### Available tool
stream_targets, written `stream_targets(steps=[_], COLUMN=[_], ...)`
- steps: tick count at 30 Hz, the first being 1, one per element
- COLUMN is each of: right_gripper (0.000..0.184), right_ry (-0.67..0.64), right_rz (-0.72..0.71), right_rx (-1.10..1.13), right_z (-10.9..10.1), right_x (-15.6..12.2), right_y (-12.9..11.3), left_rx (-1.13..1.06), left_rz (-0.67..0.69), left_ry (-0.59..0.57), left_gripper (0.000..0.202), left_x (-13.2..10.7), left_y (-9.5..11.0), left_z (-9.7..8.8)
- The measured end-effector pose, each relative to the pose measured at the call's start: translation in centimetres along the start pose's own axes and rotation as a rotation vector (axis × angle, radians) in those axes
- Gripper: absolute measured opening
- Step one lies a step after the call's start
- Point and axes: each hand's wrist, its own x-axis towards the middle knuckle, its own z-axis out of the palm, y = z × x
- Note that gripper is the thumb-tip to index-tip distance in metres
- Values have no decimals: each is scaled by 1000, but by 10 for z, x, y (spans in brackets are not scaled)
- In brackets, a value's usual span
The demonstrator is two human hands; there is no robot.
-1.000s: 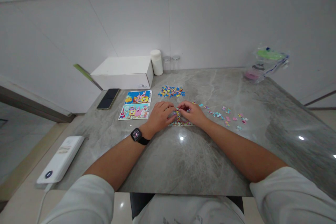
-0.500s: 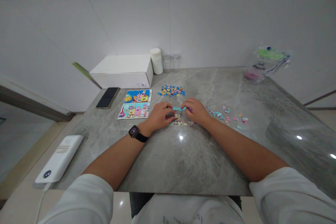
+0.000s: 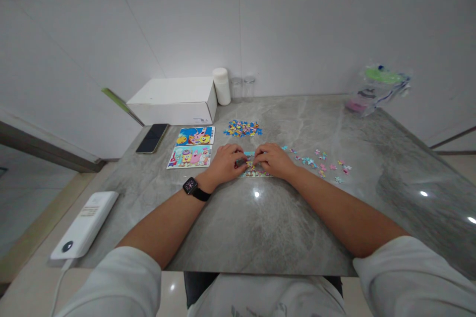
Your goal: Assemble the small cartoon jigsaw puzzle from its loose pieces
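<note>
A partly covered jigsaw puzzle (image 3: 256, 174) lies flat on the table between my hands, with light blue along its far edge and mixed colours along its near edge. My left hand (image 3: 226, 163) rests at its left side, fingers curved over it and thumb apart from the forefinger. My right hand (image 3: 274, 161) reaches in from the right, fingertips closed together on a puzzle piece at the middle of the puzzle; the fingers hide most of that piece. Loose pink and blue pieces (image 3: 308, 161) are scattered to the right of my right hand.
Two cartoon picture cards (image 3: 190, 156) lie left of my hands. Beyond the puzzle is a pile of pieces (image 3: 243, 129). Farther back stand a white box (image 3: 171, 101), a white bottle (image 3: 222, 87) and two clear glasses (image 3: 249, 90). A phone (image 3: 152, 138) and power bank (image 3: 85, 225) lie left.
My right hand has moved from the puzzle's far right edge a little left and nearer to me, over its middle. My left hand has hardly moved.
</note>
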Motion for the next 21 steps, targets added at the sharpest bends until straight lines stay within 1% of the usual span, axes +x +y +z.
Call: stream_targets(steps=[4,9,21], right_gripper=[38,37,38], right_ry=[-10,3,-44], right_rz=[7,-1,6], right_rx=[-4,-12,-45], right_z=[0,2,2], right_x=[1,1,1], right_y=[0,1,1], left_rx=[-5,-2,19], left_rz=[3,-1,15], left_ry=[10,9,-19], left_gripper=[22,20,19], left_x=[0,0,0], left_y=[-1,-1,1], left_z=[1,2,4])
